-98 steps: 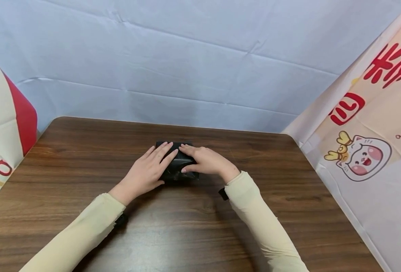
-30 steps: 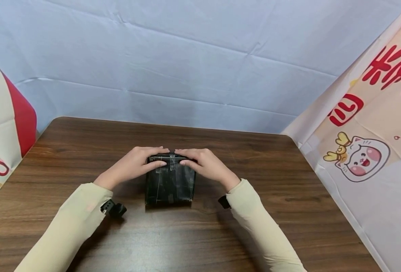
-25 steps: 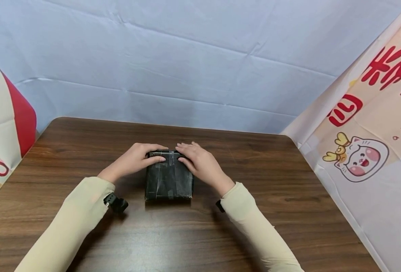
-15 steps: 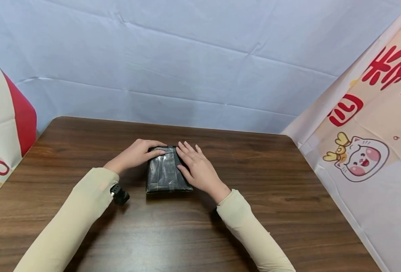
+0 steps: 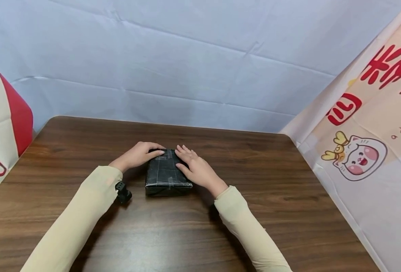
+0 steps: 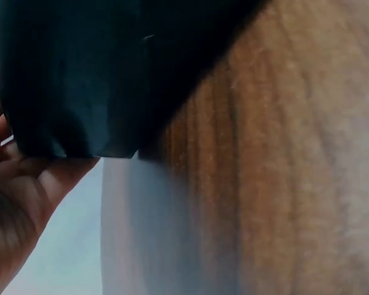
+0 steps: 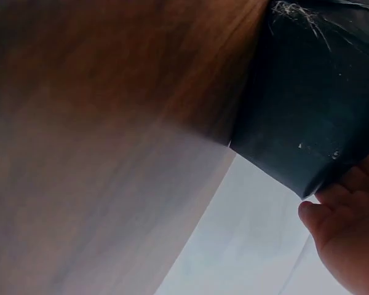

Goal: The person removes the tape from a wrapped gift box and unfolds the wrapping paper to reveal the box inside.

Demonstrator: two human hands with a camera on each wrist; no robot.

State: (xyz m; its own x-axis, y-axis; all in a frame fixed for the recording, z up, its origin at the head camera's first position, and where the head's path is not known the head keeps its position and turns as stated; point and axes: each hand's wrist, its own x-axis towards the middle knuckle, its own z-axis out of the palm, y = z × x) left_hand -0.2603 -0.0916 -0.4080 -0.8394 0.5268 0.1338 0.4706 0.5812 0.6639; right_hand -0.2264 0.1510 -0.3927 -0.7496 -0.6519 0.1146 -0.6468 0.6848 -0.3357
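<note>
A black box (image 5: pixel 167 172) wrapped in shiny tape lies flat on the brown wooden table, large face up, near the middle in the head view. My left hand (image 5: pixel 138 155) grips its far left corner, thumb on top and fingers over the far edge, mostly hidden there. Along the right far part of the box rests my right hand (image 5: pixel 198 168), its fingers fairly straight and its thumb on the top face. The left wrist view shows the box's dark side (image 6: pixel 74 80) above my palm. In the right wrist view, fingertips touch the box's corner.
The wooden table (image 5: pixel 173 234) has rounded far corners. Behind it hangs a pale blue cloth (image 5: pixel 193 56). At the right is a printed banner (image 5: pixel 360 158) with a cartoon face; another printed cloth (image 5: pixel 16 113) hangs at the left. A black wrist camera (image 5: pixel 123 192) sits under the left sleeve.
The box has tipped from standing on its edge to lying flat, large face up. My right hand has slid from the far edge onto the right side; the left keeps its hold.
</note>
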